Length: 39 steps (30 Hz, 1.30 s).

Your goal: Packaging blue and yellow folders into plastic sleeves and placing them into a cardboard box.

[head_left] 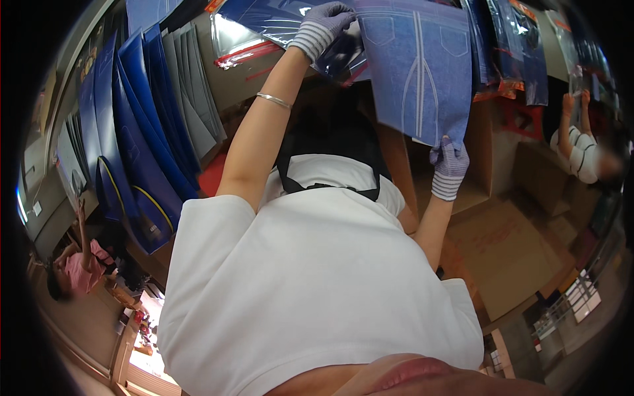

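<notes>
A blue sheet printed like denim, with pockets and seams [417, 63], hangs at the upper middle. At its lower right corner my right hand [450, 160], in a striped grey-purple glove, pinches the edge. My left hand [322, 28], gloved alike, is closed beside the sheet's upper left corner; its fingertips are partly hidden, so what they grip is unclear. Just below and left of that hand lie glossy clear plastic packs [247, 36] with red strips and dark blue contents.
Blue panels [135, 125] and grey sheets [191, 86] stand in rows at the left. More plastic-wrapped packs [512, 46] line the upper right. Cardboard [505, 254] lies at the lower right, near a red stool [522, 119]. Co-workers [82, 264] [581, 152] are at both sides.
</notes>
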Motion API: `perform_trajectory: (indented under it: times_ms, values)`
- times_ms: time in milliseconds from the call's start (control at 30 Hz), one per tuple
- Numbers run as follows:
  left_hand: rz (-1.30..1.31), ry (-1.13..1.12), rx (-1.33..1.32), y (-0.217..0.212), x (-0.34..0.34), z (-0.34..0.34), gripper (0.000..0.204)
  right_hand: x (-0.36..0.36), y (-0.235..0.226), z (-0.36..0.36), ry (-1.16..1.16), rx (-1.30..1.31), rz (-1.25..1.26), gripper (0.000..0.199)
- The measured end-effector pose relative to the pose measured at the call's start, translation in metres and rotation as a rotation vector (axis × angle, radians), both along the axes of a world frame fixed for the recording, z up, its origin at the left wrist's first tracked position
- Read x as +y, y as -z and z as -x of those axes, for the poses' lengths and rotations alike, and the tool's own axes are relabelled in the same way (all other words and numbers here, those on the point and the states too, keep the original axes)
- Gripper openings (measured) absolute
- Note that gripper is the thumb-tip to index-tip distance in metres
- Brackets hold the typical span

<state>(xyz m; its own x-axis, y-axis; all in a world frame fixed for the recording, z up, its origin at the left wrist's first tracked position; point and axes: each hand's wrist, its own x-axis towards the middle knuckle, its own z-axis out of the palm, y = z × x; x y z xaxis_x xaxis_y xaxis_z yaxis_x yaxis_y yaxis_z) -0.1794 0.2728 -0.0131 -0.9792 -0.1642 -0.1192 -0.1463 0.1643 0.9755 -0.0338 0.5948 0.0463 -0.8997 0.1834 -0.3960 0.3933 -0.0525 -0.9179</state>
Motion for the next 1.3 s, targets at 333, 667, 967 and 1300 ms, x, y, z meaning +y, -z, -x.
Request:
perform_trajectory:
  times_ms: [333, 667, 967, 1300]
  values:
    - [-0.196, -0.006, -0.036, 0.003, -0.013, 0.003, 0.007, 0.011, -0.004, -0.002, 0.114, -0.065, -0.047, 0.008]
    - [0.114, 0.134, 0.09, -0.018, -0.002, 0.006, 0.02, 0.005, -0.019, 0.006, -0.223, -0.123, -0.189, 0.015]
    - [-0.051, 0.198, -0.006, -0.021, 0.013, -0.03, 0.007, -0.036, 0.023, 0.117, -0.474, -0.322, 0.053, 0.016]
    - [-0.048, 0.147, 0.032, 0.021, 0.01, -0.044, 0.008, -0.135, 0.112, 0.18, -0.631, -0.293, 0.67, 0.049]
